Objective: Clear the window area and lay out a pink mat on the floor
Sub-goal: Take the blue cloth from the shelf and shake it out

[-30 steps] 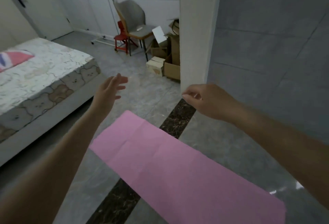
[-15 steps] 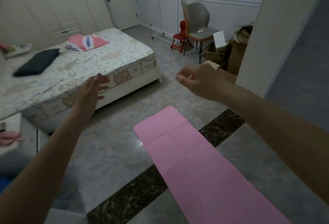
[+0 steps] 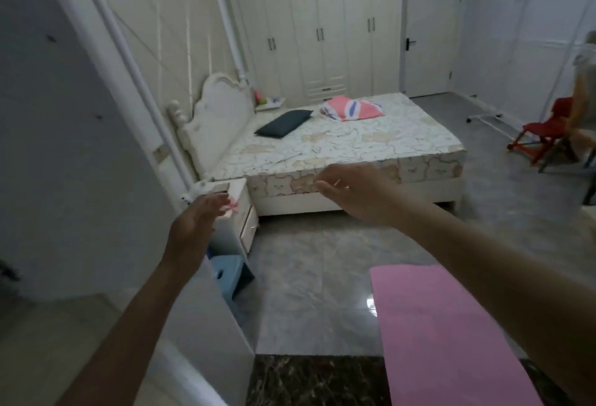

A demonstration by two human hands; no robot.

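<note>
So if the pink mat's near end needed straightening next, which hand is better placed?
Probably the right hand: its arm stretches out directly above the pink mat, which lies flat on the floor. The left hand is off by the bedside cabinet. Both hold nothing.

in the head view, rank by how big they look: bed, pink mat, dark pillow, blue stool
1. bed
2. pink mat, cut off by the frame
3. dark pillow and blue stool: alike; stool nearer and partly hidden, so unranked

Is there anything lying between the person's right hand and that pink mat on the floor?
Nothing visible. The right hand hangs in the air over bare floor, and the pink mat lies flat below the forearm.
</note>
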